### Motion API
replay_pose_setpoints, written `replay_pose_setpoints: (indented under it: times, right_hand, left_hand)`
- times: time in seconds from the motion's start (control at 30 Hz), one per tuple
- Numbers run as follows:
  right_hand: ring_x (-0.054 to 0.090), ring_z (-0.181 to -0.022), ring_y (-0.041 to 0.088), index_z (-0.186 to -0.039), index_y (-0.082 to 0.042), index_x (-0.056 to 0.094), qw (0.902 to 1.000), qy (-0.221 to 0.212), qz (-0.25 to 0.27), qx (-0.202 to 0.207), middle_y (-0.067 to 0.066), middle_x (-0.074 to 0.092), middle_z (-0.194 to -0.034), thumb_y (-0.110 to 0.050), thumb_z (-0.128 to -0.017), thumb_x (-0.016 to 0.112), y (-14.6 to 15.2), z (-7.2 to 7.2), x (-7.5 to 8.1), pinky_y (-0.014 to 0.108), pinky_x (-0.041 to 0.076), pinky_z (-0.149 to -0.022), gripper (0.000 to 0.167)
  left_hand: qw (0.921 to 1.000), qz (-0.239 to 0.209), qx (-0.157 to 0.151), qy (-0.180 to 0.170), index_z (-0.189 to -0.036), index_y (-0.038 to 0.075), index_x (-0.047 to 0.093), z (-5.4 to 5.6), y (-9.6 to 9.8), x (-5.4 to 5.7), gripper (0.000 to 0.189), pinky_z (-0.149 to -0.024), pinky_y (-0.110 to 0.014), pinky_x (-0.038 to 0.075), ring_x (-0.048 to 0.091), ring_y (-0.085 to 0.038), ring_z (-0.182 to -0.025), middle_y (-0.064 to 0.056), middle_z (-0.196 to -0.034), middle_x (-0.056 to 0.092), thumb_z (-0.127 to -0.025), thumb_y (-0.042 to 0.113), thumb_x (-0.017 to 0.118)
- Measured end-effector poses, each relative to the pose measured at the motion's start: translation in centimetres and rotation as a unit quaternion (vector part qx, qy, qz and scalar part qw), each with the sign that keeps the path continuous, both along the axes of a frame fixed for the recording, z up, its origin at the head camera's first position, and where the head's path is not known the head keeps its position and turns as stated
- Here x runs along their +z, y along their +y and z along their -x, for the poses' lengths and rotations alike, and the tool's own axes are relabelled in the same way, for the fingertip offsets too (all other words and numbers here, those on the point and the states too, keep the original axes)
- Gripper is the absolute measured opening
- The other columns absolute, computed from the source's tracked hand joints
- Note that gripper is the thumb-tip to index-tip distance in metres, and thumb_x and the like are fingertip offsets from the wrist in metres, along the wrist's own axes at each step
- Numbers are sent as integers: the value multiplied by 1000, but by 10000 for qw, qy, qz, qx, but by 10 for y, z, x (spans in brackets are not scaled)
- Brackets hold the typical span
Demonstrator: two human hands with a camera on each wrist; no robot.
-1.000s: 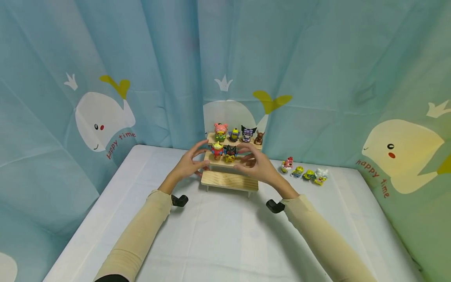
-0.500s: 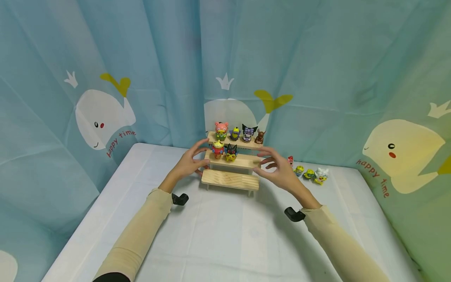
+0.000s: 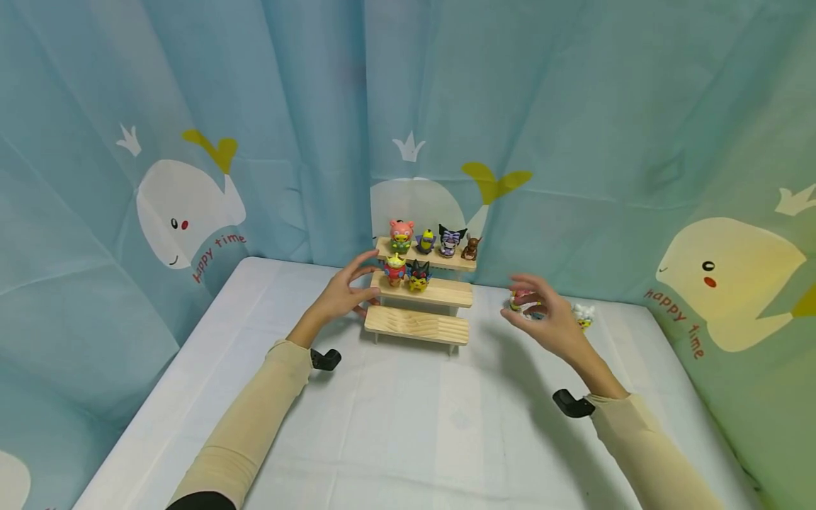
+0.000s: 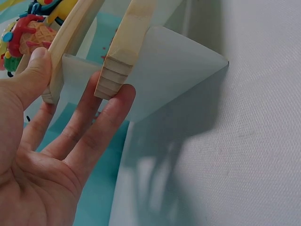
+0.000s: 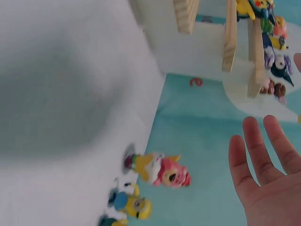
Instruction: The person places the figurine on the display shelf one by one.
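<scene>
A three-tier wooden display stand [image 3: 417, 324] stands on the white-covered table. My left hand [image 3: 340, 297] holds its left end, with the thumb on the middle tier and fingers at the plank ends. On that tier sit a figurine in red [image 3: 395, 270] and a black-eared yellow figurine [image 3: 418, 277]. My right hand [image 3: 550, 324], fingers loosely curved and holding nothing, hovers in front of the figurines to the right. In the right wrist view a pink bear-like figurine [image 5: 171, 174] and a minion figurine [image 5: 136, 205] stand beyond the hand.
On the top tier are a pink figurine [image 3: 401, 237], a yellow-topped one, a black-eared purple one [image 3: 451, 241] and a brown one [image 3: 470, 248]. A white-topped figurine [image 3: 584, 316] stands at the row's right end. Blue-green whale-print curtains [image 3: 306, 142] surround the table.
My right hand has moved right, away from the middle tier to the row of figurines on the table. My left hand stays at the stand's left end.
</scene>
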State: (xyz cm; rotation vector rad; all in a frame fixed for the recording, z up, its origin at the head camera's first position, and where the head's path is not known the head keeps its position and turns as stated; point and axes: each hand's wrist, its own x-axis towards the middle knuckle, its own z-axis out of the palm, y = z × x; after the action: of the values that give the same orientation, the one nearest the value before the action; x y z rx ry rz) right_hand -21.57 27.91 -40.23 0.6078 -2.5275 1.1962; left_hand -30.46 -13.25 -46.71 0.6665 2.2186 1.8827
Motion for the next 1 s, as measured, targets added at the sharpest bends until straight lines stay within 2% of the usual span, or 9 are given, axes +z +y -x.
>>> replay_pose_setpoints:
  times: [0.07, 0.17, 0.27, 0.4, 0.57, 0.73, 0.9, 1.0]
  right_hand:
    - [62, -98, -2, -144, -6, 53, 10000, 15, 28, -66, 16, 65, -124, 0, -89, 79, 3, -6, 5, 16, 54, -79, 61]
    - [62, -97, -6, -142, -3, 53, 9998, 76, 22, -196, 19, 64, -124, 2, -89, 78, 15, -12, 8, 12, 53, -79, 59]
    - [64, -98, -2, -145, -8, 53, 9990, 149, -10, -418, 12, 65, -126, 0, -90, 79, 37, -10, 1, 12, 53, -79, 62]
    - [66, -100, 3, -149, -15, 51, 9969, 166, -19, -772, -6, 64, -125, -4, -90, 80, 68, -8, -10, 11, 52, -80, 66]
    - [64, -98, -3, -150, -16, 50, 9934, 20, 25, -1143, -20, 60, -121, -8, -92, 79, 97, -12, -17, 7, 50, -78, 66]
    - [63, -93, -10, -148, -11, 51, 9900, 31, 60, -1409, -26, 59, -116, -7, -91, 79, 114, -19, -21, 4, 49, -77, 63]
    - [63, -89, -12, -143, -3, 54, 9879, 134, 160, -1538, -27, 60, -111, -4, -90, 79, 118, -25, -17, 4, 49, -75, 58]
    - [61, -88, -13, -142, -2, 54, 9864, 56, 151, -1637, -29, 59, -110, -6, -91, 78, 121, -27, -19, 3, 48, -75, 56]
  left_hand:
    - [10000, 1, -19, 16, -160, 41, 31, 0, 0, 0, 76, -65, -65, 58, 74, -36, -95, -12, -160, 41, -100, 17, 70]
    - [10000, 10, -36, 45, -161, 40, 30, 0, 0, -1, 77, -64, -65, 58, 74, -37, -95, -14, -160, 41, -100, 17, 71]
    - [10000, 27, -40, 62, -162, 38, 30, 0, 0, -1, 77, -64, -64, 59, 74, -38, -96, -15, -161, 39, -100, 16, 70]
    - [10000, 50, -24, 59, -161, 39, 30, 1, -1, -1, 77, -65, -64, 59, 74, -38, -97, -15, -161, 38, -100, 17, 70]
    - [10000, 44, -9, 0, -160, 42, 30, 2, -1, -2, 77, -66, -65, 58, 74, -37, -99, -14, -162, 38, -100, 18, 70]
    - [10000, 39, 7, -39, -160, 43, 31, 1, -1, -2, 77, -68, -67, 57, 73, -38, -101, -11, -161, 40, -100, 18, 71]
    - [10000, 14, -47, -57, -162, 40, 28, 2, -1, -2, 78, -69, -72, 55, 71, -44, -103, -13, -162, 38, -100, 16, 70]
    - [9998, -21, -106, -137, -164, 34, 27, -3, 0, 6, 79, -71, -74, 53, 69, -48, -106, -18, -163, 35, -101, 13, 69]
